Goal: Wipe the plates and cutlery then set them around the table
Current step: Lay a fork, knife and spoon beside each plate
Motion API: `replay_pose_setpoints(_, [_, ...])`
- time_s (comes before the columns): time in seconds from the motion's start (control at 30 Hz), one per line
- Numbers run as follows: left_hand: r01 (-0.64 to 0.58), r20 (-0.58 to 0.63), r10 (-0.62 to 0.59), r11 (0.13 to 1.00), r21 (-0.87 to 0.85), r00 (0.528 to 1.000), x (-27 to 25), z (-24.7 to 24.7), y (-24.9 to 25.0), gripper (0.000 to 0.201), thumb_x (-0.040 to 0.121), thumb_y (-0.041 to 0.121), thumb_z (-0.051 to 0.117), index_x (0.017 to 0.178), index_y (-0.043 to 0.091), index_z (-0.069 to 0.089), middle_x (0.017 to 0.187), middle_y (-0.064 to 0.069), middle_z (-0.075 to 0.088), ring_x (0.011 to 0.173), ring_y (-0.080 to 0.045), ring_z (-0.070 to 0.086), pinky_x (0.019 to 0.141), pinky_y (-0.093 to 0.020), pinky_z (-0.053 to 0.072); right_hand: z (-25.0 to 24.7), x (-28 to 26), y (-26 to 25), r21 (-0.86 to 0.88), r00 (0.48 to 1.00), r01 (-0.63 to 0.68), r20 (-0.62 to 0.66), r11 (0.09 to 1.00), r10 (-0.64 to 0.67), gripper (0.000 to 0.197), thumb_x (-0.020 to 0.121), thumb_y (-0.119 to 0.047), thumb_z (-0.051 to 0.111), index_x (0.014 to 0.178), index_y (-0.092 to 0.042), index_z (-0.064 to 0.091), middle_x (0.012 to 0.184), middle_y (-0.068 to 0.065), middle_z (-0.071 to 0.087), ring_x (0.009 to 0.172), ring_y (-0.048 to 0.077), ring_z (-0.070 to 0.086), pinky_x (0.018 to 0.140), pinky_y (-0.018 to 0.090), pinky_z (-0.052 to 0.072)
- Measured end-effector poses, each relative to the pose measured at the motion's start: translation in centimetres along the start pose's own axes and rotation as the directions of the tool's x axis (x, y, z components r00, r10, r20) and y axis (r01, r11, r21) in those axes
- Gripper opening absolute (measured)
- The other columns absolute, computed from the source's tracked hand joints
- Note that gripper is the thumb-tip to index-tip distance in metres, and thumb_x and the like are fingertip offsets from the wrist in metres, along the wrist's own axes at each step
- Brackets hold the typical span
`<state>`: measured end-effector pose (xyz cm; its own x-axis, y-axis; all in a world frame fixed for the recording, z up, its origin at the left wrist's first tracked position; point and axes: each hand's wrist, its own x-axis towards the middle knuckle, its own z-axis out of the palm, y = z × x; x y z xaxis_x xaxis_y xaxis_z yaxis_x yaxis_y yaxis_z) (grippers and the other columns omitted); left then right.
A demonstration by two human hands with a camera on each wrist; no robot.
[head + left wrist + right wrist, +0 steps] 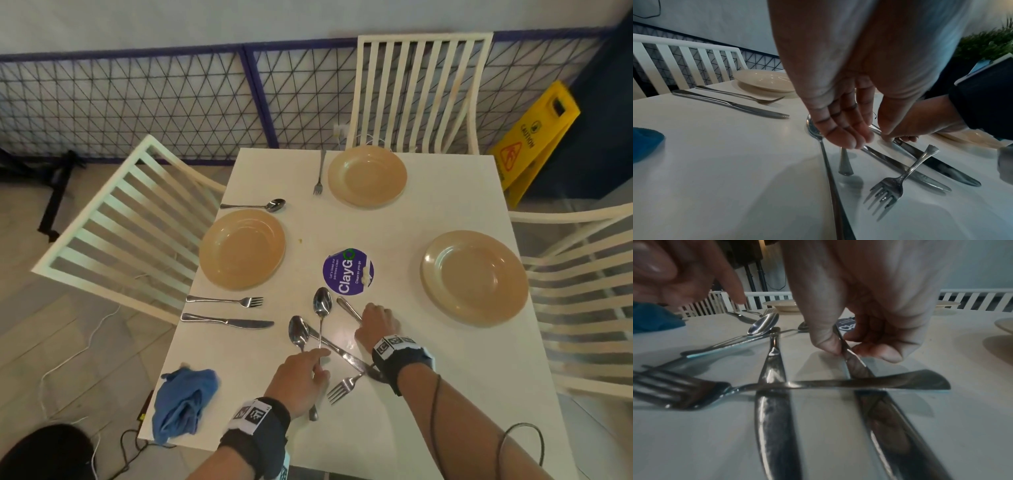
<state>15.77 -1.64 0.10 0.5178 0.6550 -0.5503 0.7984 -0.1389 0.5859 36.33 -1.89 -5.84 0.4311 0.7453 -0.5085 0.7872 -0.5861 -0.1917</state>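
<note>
Three tan plates [242,249] [367,175] [474,277] sit on the white table [428,205]. A loose heap of cutlery lies near me: two spoons [322,305] [298,330], two knives and a fork [342,387] [888,186] whose handle crosses both blades. My right hand [376,325] [844,348] pinches the handle of the right knife [347,308] [890,418] between thumb and fingers. My left hand [308,370] [849,138] reaches down with straight fingers onto the spoon handles, beside the other knife [339,351] [900,167]. A crumpled blue cloth [185,401] lies at the near left corner.
A fork [226,300], knife [226,321] and spoon [253,205] flank the left plate; another fork [319,171] lies by the far plate. A purple round sticker [347,272] marks the table centre. White slatted chairs [126,222] [418,92] [582,291] stand around. A yellow caution sign [537,137] stands far right.
</note>
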Motion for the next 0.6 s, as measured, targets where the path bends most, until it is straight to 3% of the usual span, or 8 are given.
replay_pose_setpoints(0.13, [-0.006, 0.022, 0.006, 1.000, 0.013, 1.000, 0.6, -0.4, 0.3, 0.042, 0.096, 0.030, 0.055, 0.138, 0.036, 0.056, 0.123, 0.009, 0.068, 0.111, -0.013, 0.064, 0.098, -0.021, 0.046, -0.5, 0.6, 0.1, -0.001, 1.000, 0.014, 0.004, 1.000, -0.014, 0.023, 0.090, -0.015, 0.055, 0.113, -0.010, 0.051, 0.111, 0.007, 0.063, 0.102, 0.026, 0.061, 0.085, 0.036, 0.054])
replay_pose_setpoints(0.3, [-0.028, 0.043, 0.026, 0.998, 0.050, 0.999, 1.6, -0.9, 0.7, 0.037, 0.097, 0.032, 0.053, 0.133, 0.038, 0.057, 0.112, 0.014, 0.064, 0.109, -0.011, 0.064, 0.100, -0.025, 0.049, -2.1, 1.1, 0.3, -0.017, 0.997, 0.078, 0.009, 0.997, -0.077, 0.023, 0.095, -0.015, 0.051, 0.117, -0.010, 0.055, 0.116, 0.007, 0.058, 0.102, 0.026, 0.062, 0.084, 0.033, 0.050])
replay_pose_setpoints(0.4, [-0.065, 0.027, 0.064, 0.997, 0.048, 0.998, 2.3, -1.3, 1.4, 0.034, 0.098, 0.033, 0.051, 0.131, 0.036, 0.060, 0.117, 0.014, 0.065, 0.105, -0.007, 0.062, 0.099, -0.024, 0.049, -4.2, 0.9, 0.2, 0.034, 0.993, 0.113, -0.048, 0.993, -0.111, 0.023, 0.095, -0.015, 0.049, 0.115, -0.009, 0.058, 0.112, 0.008, 0.057, 0.091, 0.026, 0.061, 0.076, 0.032, 0.048])
replay_pose_setpoints(0.5, [-0.112, -0.002, 0.112, 0.994, 0.014, 0.994, 3.2, -1.7, 2.6, 0.031, 0.101, 0.033, 0.051, 0.130, 0.033, 0.061, 0.112, 0.012, 0.064, 0.099, -0.004, 0.061, 0.096, -0.022, 0.049, -7.3, 0.4, 0.1, 0.141, 0.975, 0.178, -0.158, 0.974, -0.155, 0.021, 0.094, -0.018, 0.050, 0.110, -0.009, 0.062, 0.105, 0.008, 0.058, 0.091, 0.030, 0.063, 0.076, 0.034, 0.048])
replay_pose_setpoints(0.6, [-0.159, -0.047, 0.157, 0.986, -0.054, 0.986, 4.0, -2.2, 4.3, 0.032, 0.100, 0.037, 0.054, 0.131, 0.033, 0.060, 0.108, 0.013, 0.063, 0.097, -0.004, 0.062, 0.097, -0.030, 0.052, -10.8, -0.5, 0.0, 0.372, 0.942, 0.260, -0.300, 0.891, -0.149, 0.016, 0.094, -0.016, 0.055, 0.101, -0.011, 0.069, 0.093, 0.005, 0.067, 0.084, 0.025, 0.065, 0.070, 0.031, 0.046])
